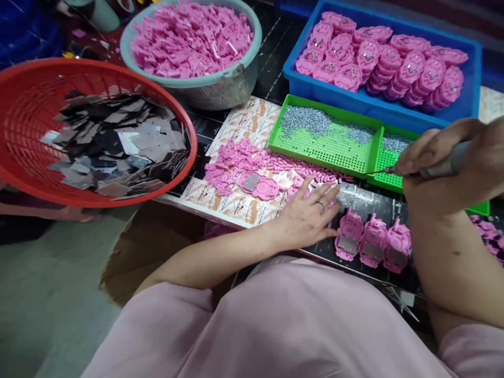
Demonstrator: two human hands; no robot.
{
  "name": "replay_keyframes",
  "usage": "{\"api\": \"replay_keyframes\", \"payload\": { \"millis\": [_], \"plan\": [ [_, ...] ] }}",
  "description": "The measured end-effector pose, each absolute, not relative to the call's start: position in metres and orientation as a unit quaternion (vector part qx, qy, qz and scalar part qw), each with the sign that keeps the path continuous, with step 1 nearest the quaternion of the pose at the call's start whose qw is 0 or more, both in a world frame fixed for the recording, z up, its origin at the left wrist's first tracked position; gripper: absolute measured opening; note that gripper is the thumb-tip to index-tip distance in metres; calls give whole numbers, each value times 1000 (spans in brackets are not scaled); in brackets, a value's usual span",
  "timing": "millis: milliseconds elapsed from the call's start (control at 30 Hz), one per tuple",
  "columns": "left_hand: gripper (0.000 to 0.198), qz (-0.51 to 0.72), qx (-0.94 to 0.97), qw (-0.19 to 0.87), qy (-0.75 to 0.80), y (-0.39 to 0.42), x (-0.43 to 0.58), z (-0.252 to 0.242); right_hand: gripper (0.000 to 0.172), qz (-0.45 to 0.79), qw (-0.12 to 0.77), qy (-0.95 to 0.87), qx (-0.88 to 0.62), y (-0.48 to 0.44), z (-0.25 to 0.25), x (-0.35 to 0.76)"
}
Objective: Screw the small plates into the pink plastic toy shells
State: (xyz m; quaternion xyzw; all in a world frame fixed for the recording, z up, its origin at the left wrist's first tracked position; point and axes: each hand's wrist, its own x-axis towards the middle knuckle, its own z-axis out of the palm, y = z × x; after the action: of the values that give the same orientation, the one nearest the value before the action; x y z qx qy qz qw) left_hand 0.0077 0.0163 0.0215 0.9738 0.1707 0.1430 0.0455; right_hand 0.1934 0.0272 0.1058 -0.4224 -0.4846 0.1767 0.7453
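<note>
My right hand (444, 157) is wrapped round a grey screwdriver (447, 163). Its thin bit points left, over the edge of the green perforated tray (326, 152) that holds small silver screws (305, 121). My left hand (309, 215), a ring on one finger, lies with its fingers spread over pink plastic parts; what is under the palm is hidden. To its right, three pink housings (373, 241) with grey metal plates stand in a row on the dark mat. Left of its fingertips lies another pink housing (260, 185) with a plate, beside a heap of loose pink parts (230, 165).
A red basket (173, 176) of metal plates stands at the left. Behind are a pale tub (197, 81) heaped with pink pieces and a blue crate (378, 113) of stacked pink housings. Small pink pieces (303, 167) line the green tray's front. More pink parts (488, 236) lie far right.
</note>
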Motion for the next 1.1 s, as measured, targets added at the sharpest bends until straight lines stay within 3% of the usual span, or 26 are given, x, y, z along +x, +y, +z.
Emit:
{"api": "replay_keyframes", "payload": {
  "millis": [67, 167, 400, 733, 1100],
  "plan": [
    [55, 161, 976, 51, 137, 5, 18, 21, 45, 120, 790, -468, -376, 41, 99, 201],
    [65, 145, 980, 52, 124, -9, 31, 15, 17, 118, 793, -471, -367, 57, 83, 206],
    [70, 92, 986, 20, 136, 1, 37, 14, 29, 162, 745, -480, -434, 63, 61, 207],
    [65, 66, 983, 41, 168, 19, 36, 18, 33, 208, 736, -483, -427, 62, 56, 214],
    [63, 70, 982, 37, 169, 16, 36, 14, 19, 213, 726, -509, -411, 61, 57, 209]
  ]
}}
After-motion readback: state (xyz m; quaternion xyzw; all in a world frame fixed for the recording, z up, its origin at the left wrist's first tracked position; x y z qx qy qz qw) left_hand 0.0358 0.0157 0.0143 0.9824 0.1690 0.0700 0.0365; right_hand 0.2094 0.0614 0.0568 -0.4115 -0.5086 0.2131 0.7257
